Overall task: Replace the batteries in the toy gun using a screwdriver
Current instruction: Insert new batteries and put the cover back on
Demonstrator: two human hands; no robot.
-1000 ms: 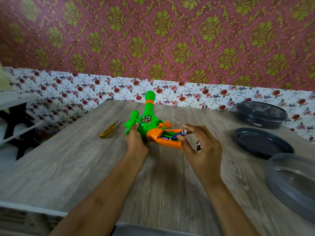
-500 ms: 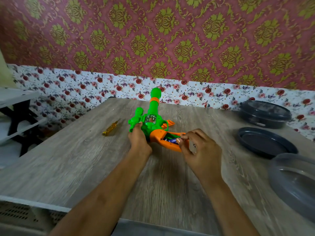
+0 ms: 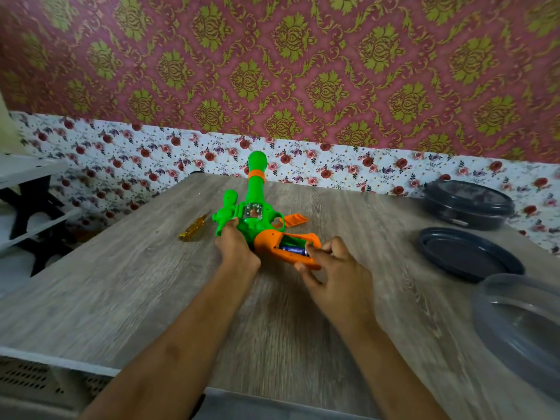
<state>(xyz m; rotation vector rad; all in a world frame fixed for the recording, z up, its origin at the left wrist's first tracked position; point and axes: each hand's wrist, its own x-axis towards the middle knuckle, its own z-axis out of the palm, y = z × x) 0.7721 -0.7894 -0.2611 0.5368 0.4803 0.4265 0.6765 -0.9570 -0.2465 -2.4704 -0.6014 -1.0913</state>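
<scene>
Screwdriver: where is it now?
Head view: the screwdriver lies on the table, just left of the toy gun and the left hand, untouched.

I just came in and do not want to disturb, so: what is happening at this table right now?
A person is changing batteries in a toy gun lying on the table. The left hand grips its green body. The right hand pinches a battery that sits in the open compartment of the orange grip. The orange cover lies beside the toy gun, and the screwdriver lies untouched to the left.
</scene>
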